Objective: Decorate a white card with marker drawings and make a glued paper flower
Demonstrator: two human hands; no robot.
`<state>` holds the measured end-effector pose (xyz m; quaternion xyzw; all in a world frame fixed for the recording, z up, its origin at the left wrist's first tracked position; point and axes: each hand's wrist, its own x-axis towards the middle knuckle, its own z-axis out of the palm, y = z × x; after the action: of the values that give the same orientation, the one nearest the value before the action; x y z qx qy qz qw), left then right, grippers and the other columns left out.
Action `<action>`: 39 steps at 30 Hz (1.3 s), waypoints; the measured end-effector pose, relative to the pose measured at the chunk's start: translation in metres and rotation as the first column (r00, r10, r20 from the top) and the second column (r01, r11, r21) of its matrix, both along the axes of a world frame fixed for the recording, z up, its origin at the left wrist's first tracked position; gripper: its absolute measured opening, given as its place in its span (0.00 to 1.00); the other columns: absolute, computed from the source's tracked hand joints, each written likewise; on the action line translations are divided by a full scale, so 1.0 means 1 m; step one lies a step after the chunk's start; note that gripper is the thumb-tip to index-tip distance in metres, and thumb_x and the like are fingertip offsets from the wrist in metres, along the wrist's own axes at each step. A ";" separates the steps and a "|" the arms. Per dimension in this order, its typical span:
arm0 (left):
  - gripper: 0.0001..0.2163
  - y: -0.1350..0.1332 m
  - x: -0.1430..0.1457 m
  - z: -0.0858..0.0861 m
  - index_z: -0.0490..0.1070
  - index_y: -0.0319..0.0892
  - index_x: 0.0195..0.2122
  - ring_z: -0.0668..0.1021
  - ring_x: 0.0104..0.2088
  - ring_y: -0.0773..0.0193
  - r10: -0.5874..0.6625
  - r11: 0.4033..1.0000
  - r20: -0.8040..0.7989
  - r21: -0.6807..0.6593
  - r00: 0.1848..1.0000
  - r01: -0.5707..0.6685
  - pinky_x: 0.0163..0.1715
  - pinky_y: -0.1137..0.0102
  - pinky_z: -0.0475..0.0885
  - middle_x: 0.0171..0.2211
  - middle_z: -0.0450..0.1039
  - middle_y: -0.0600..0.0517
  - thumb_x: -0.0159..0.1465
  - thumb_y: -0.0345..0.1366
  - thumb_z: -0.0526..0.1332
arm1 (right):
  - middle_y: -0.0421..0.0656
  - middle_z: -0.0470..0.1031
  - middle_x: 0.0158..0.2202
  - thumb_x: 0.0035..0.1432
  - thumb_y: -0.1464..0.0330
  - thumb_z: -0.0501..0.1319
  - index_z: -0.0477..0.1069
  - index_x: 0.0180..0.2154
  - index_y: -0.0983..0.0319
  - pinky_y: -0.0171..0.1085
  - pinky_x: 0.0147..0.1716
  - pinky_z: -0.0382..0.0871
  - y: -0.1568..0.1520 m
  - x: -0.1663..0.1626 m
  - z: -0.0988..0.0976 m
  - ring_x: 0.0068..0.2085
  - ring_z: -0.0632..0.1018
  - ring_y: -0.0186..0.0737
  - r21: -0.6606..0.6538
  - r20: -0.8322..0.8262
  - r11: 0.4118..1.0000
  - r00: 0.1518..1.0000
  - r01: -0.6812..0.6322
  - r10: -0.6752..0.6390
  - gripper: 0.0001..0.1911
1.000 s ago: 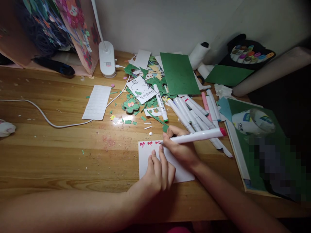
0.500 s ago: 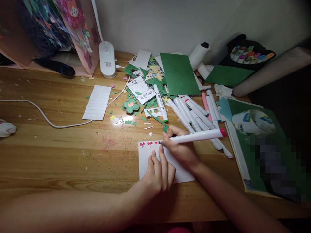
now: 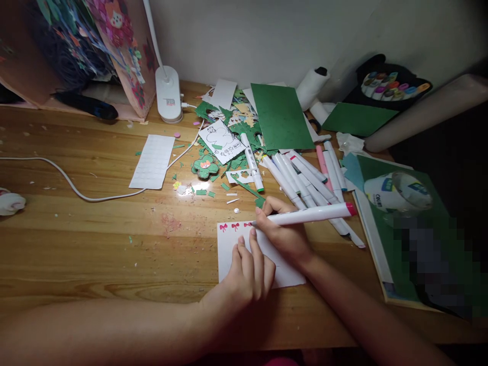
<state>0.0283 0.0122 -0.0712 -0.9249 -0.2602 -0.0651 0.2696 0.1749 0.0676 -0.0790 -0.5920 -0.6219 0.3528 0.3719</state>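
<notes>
red-ended marker (image 3: pixel 312 213) pinched in our right hand (image 3: pixel 287 235), we hold its tip at the third bow (image 3: pixel 247 224) on the white paper (image 3: pixel 226 254); our left hand (image 3: pixel 247 269), fingers slightly spread, rests on the sheet; loose markers (image 3: pixel 284 181) lie beyond on the desk (image 3: pixel 114 244).

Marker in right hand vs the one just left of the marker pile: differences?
The held marker has a red end; the lying marker has a green end. The held marker sits in the right hand, tip at the paper; the lying marker rests among green scraps. Both have white barrels.
</notes>
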 end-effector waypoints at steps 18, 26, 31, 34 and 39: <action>0.08 -0.005 0.006 -0.011 0.70 0.31 0.40 0.79 0.39 0.53 0.085 0.996 0.086 -0.004 0.993 -0.085 0.36 0.66 0.75 0.46 0.73 0.37 0.63 0.30 0.56 | 0.33 0.53 0.18 0.57 0.67 0.55 0.51 0.20 0.59 0.33 0.22 0.52 0.000 0.000 -0.001 0.21 0.58 0.31 -0.014 0.028 1.000 1.000 -0.003 0.003 0.17; 0.09 -0.003 0.003 -0.004 0.70 0.31 0.40 0.79 0.39 0.54 0.050 0.999 0.041 -0.013 0.998 -0.050 0.36 0.68 0.75 0.46 0.73 0.37 0.63 0.30 0.55 | 0.33 0.53 0.18 0.57 0.67 0.55 0.50 0.20 0.59 0.33 0.21 0.51 0.000 0.000 0.000 0.21 0.58 0.31 -0.015 0.031 1.000 0.999 -0.021 0.021 0.17; 0.10 0.000 -0.002 0.006 0.69 0.30 0.44 0.79 0.40 0.55 0.016 0.999 -0.045 -0.047 0.999 -0.018 0.37 0.69 0.74 0.47 0.73 0.37 0.64 0.30 0.55 | 0.33 0.53 0.18 0.57 0.67 0.55 0.51 0.20 0.59 0.32 0.21 0.52 0.001 -0.001 0.000 0.21 0.58 0.31 -0.014 0.020 1.000 1.000 -0.018 0.018 0.17; 0.10 -0.001 0.000 0.002 0.70 0.30 0.43 0.79 0.40 0.55 0.026 0.999 -0.018 -0.036 0.999 -0.027 0.37 0.68 0.74 0.47 0.73 0.37 0.63 0.29 0.55 | 0.33 0.52 0.18 0.57 0.67 0.55 0.50 0.20 0.59 0.32 0.21 0.52 0.001 -0.001 0.000 0.21 0.58 0.31 -0.016 0.023 1.000 1.000 -0.017 0.017 0.17; 0.08 -0.005 0.005 -0.011 0.70 0.31 0.40 0.79 0.39 0.53 0.086 0.996 0.086 -0.018 0.993 -0.085 0.37 0.65 0.74 0.46 0.73 0.37 0.63 0.30 0.56 | 0.33 0.55 0.18 0.57 0.66 0.55 0.53 0.20 0.60 0.32 0.22 0.53 0.000 -0.001 0.000 0.21 0.60 0.31 -0.025 0.019 1.000 1.000 -0.012 0.012 0.16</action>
<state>0.0338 0.0070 -0.0818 -0.9111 -0.3116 -0.0915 0.2540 0.1743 0.0676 -0.0787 -0.5962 -0.6246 0.3571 0.3561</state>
